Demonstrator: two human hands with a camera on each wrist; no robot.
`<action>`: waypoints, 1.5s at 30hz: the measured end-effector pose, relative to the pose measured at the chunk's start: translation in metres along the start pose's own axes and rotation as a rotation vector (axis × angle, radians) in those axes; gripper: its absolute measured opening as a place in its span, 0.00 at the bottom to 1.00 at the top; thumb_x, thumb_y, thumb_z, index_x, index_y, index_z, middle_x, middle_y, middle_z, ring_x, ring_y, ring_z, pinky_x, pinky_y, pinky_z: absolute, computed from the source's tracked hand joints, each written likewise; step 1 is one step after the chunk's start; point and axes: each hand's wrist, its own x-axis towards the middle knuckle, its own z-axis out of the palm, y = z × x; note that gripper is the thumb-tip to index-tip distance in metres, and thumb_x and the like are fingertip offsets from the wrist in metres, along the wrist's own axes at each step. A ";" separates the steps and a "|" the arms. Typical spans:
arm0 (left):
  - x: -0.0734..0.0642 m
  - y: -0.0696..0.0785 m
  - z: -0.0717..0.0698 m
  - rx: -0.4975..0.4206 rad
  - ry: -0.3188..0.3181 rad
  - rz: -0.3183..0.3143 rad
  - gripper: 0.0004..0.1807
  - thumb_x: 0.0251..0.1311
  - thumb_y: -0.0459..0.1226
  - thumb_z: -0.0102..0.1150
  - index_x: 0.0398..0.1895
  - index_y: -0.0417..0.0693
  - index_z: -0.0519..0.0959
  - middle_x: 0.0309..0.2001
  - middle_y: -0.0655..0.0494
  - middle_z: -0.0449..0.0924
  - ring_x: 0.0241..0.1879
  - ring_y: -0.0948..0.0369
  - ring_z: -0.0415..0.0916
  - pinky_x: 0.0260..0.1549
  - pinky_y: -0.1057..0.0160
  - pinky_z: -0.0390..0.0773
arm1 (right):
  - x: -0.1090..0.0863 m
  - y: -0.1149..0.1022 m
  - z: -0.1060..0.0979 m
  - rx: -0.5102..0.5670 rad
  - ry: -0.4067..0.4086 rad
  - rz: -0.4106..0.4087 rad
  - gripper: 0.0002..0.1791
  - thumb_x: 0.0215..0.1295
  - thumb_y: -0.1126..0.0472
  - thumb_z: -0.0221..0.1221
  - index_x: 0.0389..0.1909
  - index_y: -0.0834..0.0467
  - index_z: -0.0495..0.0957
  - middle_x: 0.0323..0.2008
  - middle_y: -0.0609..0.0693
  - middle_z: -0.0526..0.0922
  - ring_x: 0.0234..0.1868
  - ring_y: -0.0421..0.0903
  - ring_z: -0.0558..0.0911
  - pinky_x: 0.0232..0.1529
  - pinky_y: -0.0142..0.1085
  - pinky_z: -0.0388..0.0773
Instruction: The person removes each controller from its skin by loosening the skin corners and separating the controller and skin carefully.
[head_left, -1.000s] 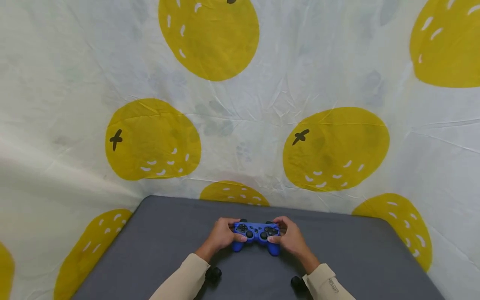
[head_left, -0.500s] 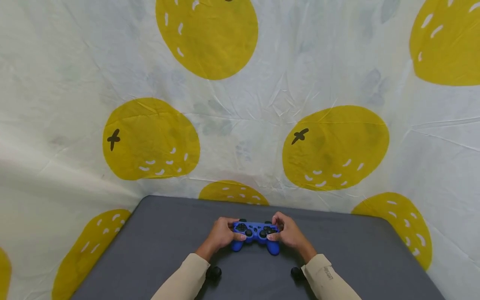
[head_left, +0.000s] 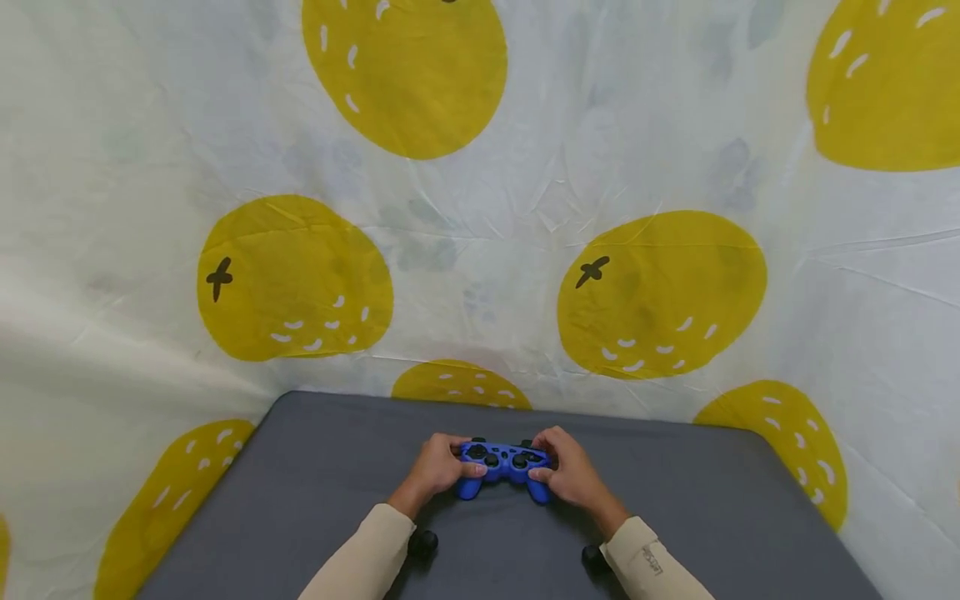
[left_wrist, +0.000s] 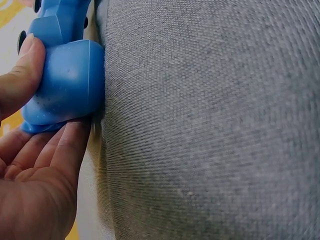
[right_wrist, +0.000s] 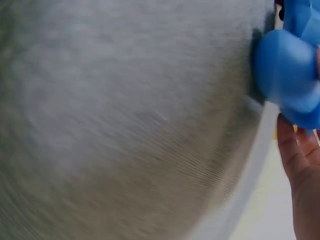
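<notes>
A blue game controller (head_left: 504,464) with black thumbsticks and buttons is low over the grey table, its two grips pointing toward the person. My left hand (head_left: 440,464) holds its left end, thumb on the front face near the left stick. In the left wrist view that thumb lies on top of the blue grip (left_wrist: 70,80) and the other fingers reach under the far side. My right hand (head_left: 567,468) holds the right end, thumb by the right stick and index finger raised at the top edge. The right wrist view is blurred, with the blue grip (right_wrist: 290,70) at its right edge.
The grey cloth-covered table (head_left: 337,467) reaches back to a white curtain (head_left: 465,275) printed with yellow fruit. Small black round objects sit at each wrist, a left one (head_left: 423,544) and a right one (head_left: 592,557). Beige sleeves cover both forearms.
The controller's far edge has tipped slightly and it has moved a little to the left in view, both hands still holding it. The right index finger has shifted at the top edge.
</notes>
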 end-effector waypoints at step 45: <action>0.000 0.003 0.001 0.014 0.018 -0.026 0.32 0.53 0.41 0.81 0.62 0.39 0.83 0.56 0.39 0.87 0.58 0.44 0.83 0.58 0.44 0.81 | 0.004 -0.036 0.002 -0.126 -0.097 0.061 0.16 0.48 0.74 0.65 0.38 0.57 0.79 0.40 0.51 0.75 0.43 0.48 0.69 0.46 0.44 0.68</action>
